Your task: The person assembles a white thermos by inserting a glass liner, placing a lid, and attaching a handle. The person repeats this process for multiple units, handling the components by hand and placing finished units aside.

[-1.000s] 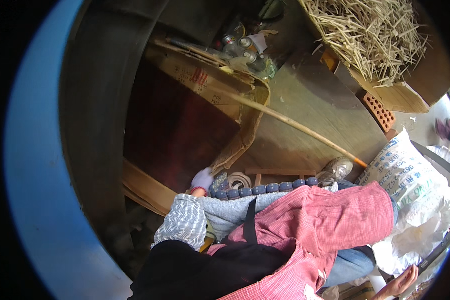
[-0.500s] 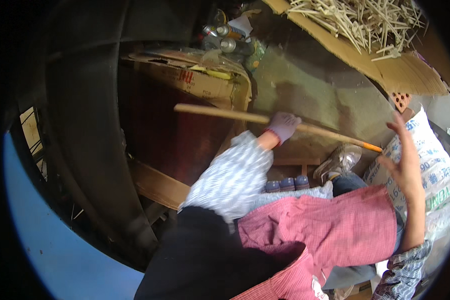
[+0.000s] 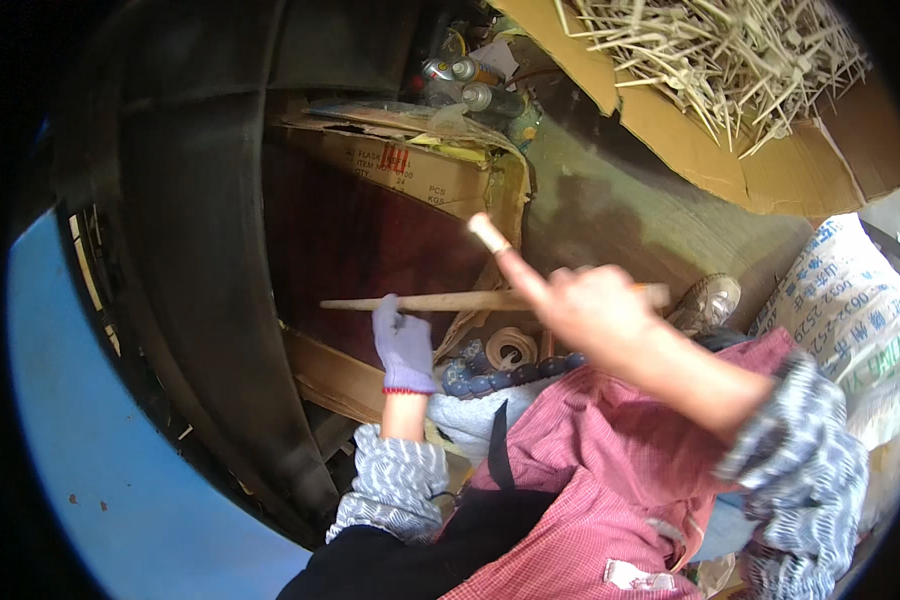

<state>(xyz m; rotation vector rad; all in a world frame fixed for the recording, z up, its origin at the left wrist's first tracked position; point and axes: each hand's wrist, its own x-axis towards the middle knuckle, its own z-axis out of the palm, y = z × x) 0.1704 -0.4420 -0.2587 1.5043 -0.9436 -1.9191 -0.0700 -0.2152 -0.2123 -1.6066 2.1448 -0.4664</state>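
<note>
A pale wooden stick (image 3: 450, 301) lies crosswise in front of me, its orange end to the right. My left hand (image 3: 404, 345), in a pale lilac knitted glove with a red cuff edge, is closed around it near the left end. Bare and smeared by motion, my right hand (image 3: 595, 315) passes over the right part of the stick. White wrapping covers the tip of its outstretched index finger (image 3: 488, 233). The other fingers look bent, but whether they grip the stick cannot be told. Below the left part of the stick is an opened cardboard box (image 3: 435, 180) with a dark red inside.
At the upper right, a cardboard box (image 3: 770, 185) holds many thin pale sticks (image 3: 730, 60). A white printed sack (image 3: 845, 300) stands at the right. Spray cans (image 3: 490, 98) lie at the back. Near my lap is a roll (image 3: 511, 348). A blue surface (image 3: 120, 440) fills the lower left.
My left hand has moved left and nearer me, from the stick's middle toward its left end. My right hand has swung in from the far right over the stick, which now lies more level.
</note>
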